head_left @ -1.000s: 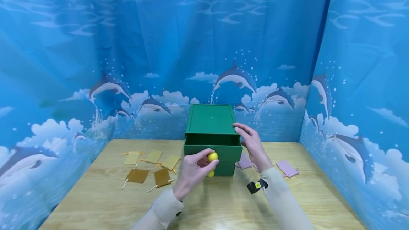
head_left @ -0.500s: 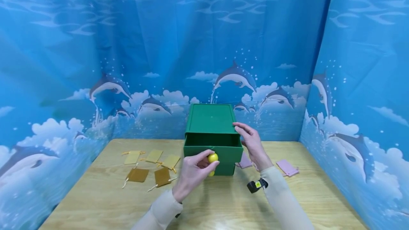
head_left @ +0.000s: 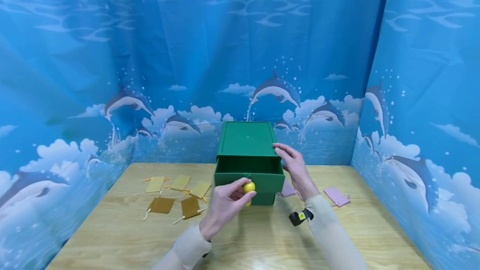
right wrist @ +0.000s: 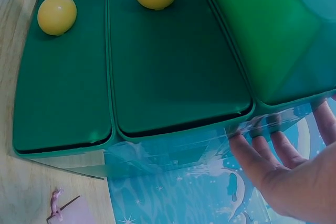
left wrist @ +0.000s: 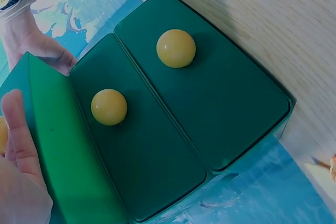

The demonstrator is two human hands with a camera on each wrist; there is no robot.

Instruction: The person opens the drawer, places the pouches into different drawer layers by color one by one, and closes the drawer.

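Note:
A green drawer cabinet point(head_left: 245, 138) stands on the table with its top drawer point(head_left: 268, 183) pulled partway out. The part of the drawer's inside that shows is dark green. My left hand point(head_left: 225, 203) pinches that drawer's round yellow knob point(head_left: 249, 187) between thumb and index finger. Against the cabinet's right side, my right hand point(head_left: 296, 172) rests with extended fingers; these fingers point(right wrist: 286, 148) show at the side wall in the right wrist view. Two lower drawers are closed, each with a yellow knob, the middle knob point(left wrist: 109, 107) and the bottom knob point(left wrist: 176, 48).
Left of the cabinet lie yellow pouches point(head_left: 181, 183) and brown pouches point(head_left: 161, 205) with drawstrings. Lilac pouches point(head_left: 336, 196) lie to the right, one partly hidden behind the right hand. A blue dolphin-print curtain point(head_left: 187, 74) surrounds the wooden table point(head_left: 112, 236).
The top drawer and my left hand on its knob have come very slightly toward me. My right hand stays at the cabinet's side.

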